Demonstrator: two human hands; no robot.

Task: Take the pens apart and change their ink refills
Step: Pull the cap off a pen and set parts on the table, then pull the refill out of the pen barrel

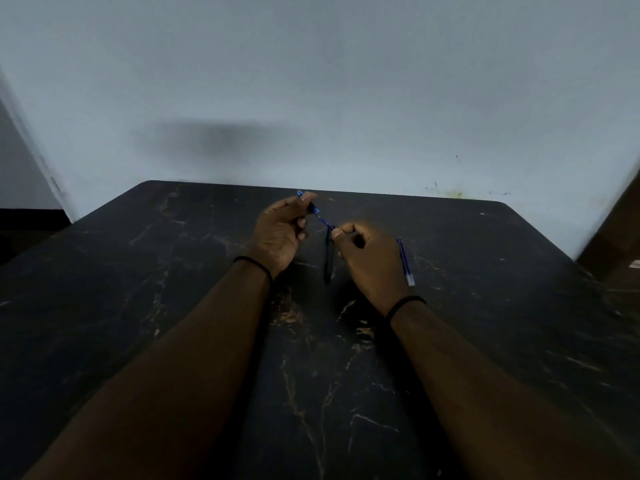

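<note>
Over a dark marble-patterned table [207, 341], the left hand [278, 233] closes on a blue-tipped pen section [313, 208] while the right hand [367, 261] pinches the thin blue ink refill [325, 221] bridging them — the step looks like drawing the refill free. Best pulled straight along its axis, not bent. Counted: one dark pen barrel [328, 259] on the table at 6 o'clock of the pinch, one loose blue refill [405, 261] at 3 o'clock of the right hand — two black wristbands.
</note>
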